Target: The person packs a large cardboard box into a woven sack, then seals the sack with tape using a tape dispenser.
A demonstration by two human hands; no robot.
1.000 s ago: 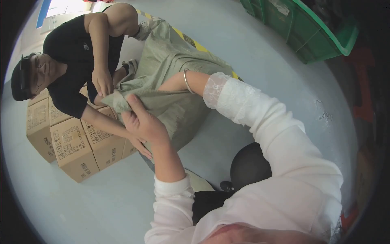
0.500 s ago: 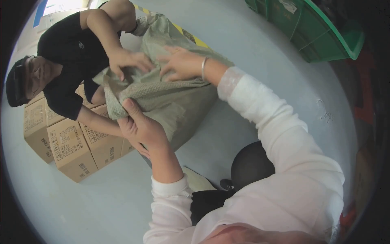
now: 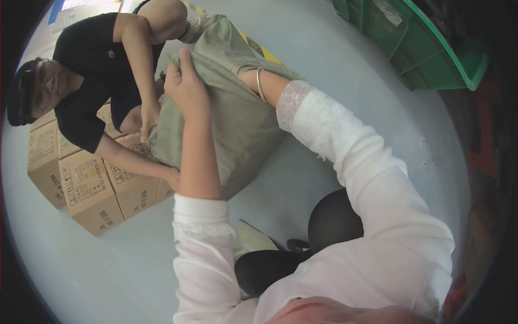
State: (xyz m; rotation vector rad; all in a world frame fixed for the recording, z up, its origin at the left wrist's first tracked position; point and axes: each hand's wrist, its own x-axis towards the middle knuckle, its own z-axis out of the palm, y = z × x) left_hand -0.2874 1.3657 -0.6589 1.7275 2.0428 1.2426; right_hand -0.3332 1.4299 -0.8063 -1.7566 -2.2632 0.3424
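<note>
A large grey-green woven sack lies across the floor between me and another person. At its upper left edge my left hand is closed, the thumb pointing up and the sack's fabric in the fingers. My right hand reaches under the sack's fabric. Only its wrist part shows, beside a silver bracelet; the fingers are covered. Across from me, the other person's hands are at the sack's left side, one higher and one lower, near my left forearm.
Several printed cardboard cartons stand on the left behind the sack. A green plastic crate is at the upper right. Yellow-and-black tape runs along the grey floor. A pale flat piece lies near my knees.
My left hand has moved up and away with the sack's edge. My right hand has gone from on top of the sack to under its fabric. The other person's upper hand has moved down and left.
</note>
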